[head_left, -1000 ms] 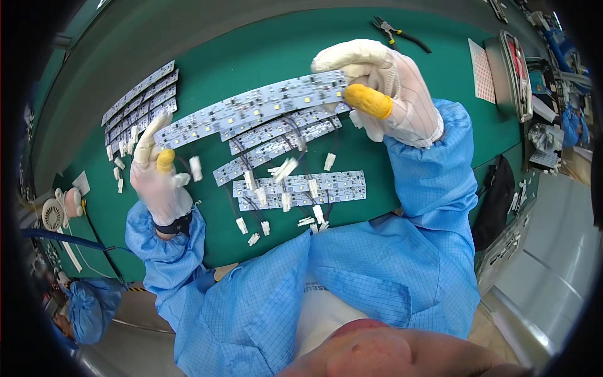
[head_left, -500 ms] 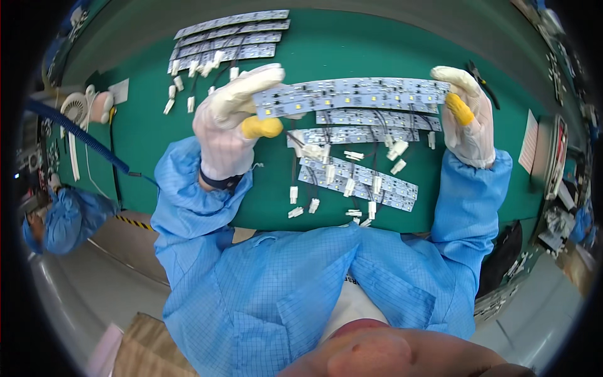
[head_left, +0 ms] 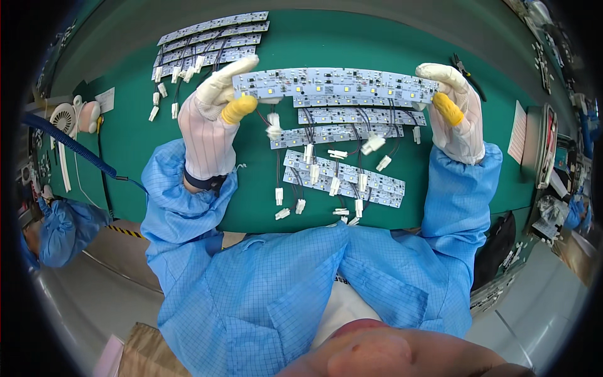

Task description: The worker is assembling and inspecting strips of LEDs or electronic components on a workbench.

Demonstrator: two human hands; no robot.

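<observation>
Between my two gloved hands a long white LED circuit board [head_left: 333, 83] is held level above the green mat. My left hand [head_left: 217, 100] pinches its left end, a yellow cot on the thumb. At the other end my right hand [head_left: 453, 107] grips it the same way, also with a yellow-covered thumb. Below the board lie more LED boards [head_left: 333, 134] with dark wires and white plugs; one of them shows partly hidden just behind the held board's lower edge. Nearer to me, a tilted pair of boards [head_left: 383, 188] has several white connectors [head_left: 336, 186] across it.
Several LED boards [head_left: 213, 28] lie in rows at the far left, their plugs trailing. Pliers [head_left: 468, 75] rest at the far right, near a paper sheet [head_left: 517, 132]. A blue coiled hose [head_left: 69, 144], a small fan [head_left: 64, 118] and another person's sleeve [head_left: 72, 229] are at left.
The held board has turned from a slight tilt to nearly level, its right end coming down. The whole view has shifted a little, so the table things appear further left.
</observation>
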